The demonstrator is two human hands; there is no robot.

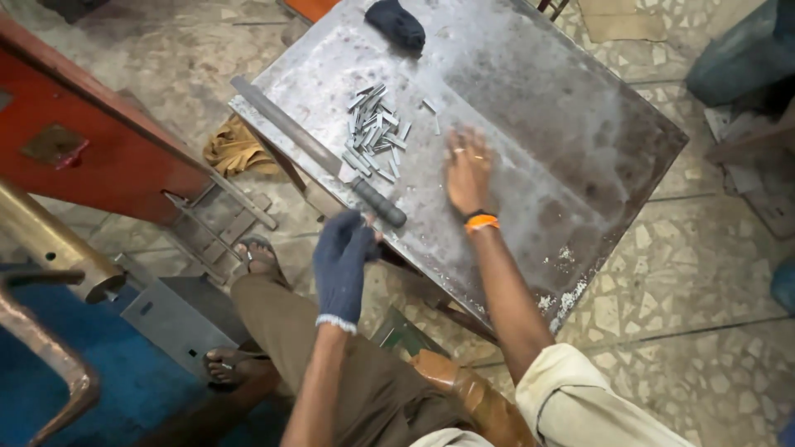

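Observation:
My left hand point(342, 258) wears a dark blue glove and hangs at the near edge of the metal table point(580, 132), just below the handle of a long metal file point(319, 153); what its curled fingers hold, if anything, is hidden. My bare right hand point(468, 170), with an orange wristband, lies flat on the tabletop with fingers spread and blurred. To its left sits a pile of several small metal strips point(374, 132). A few loose strips point(432, 112) lie just beyond my fingers.
A dark glove point(396, 23) rests at the table's far edge. A red machine frame point(91, 141) stands at the left, with a yellowish rag point(236, 149) on the floor beside it. My sandalled feet point(248, 306) rest on metal parts below. Tiled floor spreads at the right.

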